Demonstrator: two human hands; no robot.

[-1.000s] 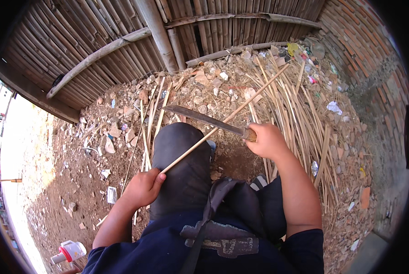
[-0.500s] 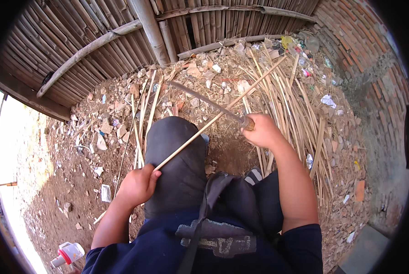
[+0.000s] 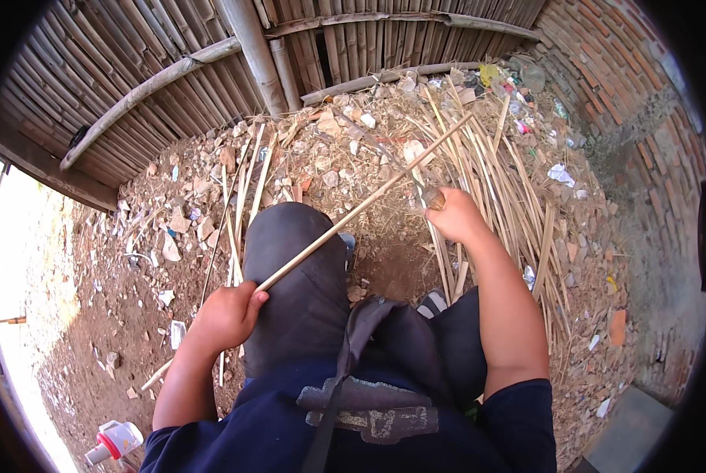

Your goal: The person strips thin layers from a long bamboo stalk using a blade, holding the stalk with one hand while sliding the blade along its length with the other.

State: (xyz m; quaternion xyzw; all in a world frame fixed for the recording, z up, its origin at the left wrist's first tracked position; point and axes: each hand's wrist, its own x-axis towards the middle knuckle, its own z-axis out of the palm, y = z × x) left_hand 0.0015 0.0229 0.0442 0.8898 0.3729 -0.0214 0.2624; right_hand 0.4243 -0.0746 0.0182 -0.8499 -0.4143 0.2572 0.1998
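Note:
My left hand [image 3: 228,315] is closed around a long, pale bamboo strip [image 3: 353,213], which slants up and to the right across my knee. Its lower end seems to come out behind my left forearm. My right hand [image 3: 457,214] grips the wooden handle of a long knife [image 3: 433,199]. The blade points up and left and crosses the strip near its far part; the strip hides a piece of it, and the rest is hard to make out against the rubble. Whether blade and strip touch, I cannot tell.
Many split bamboo strips [image 3: 499,189] lie in a heap at the right, and several more [image 3: 246,185] beyond my left knee. Rubble and litter cover the ground. A bamboo-slat wall [image 3: 148,79] stands ahead, a brick wall [image 3: 629,87] at the right. A white jug [image 3: 120,438] sits lower left.
The knife has turned to point more steeply upward, its handle slightly higher and to the right. The strip's far end has dropped a little to the left. Both hands keep their hold.

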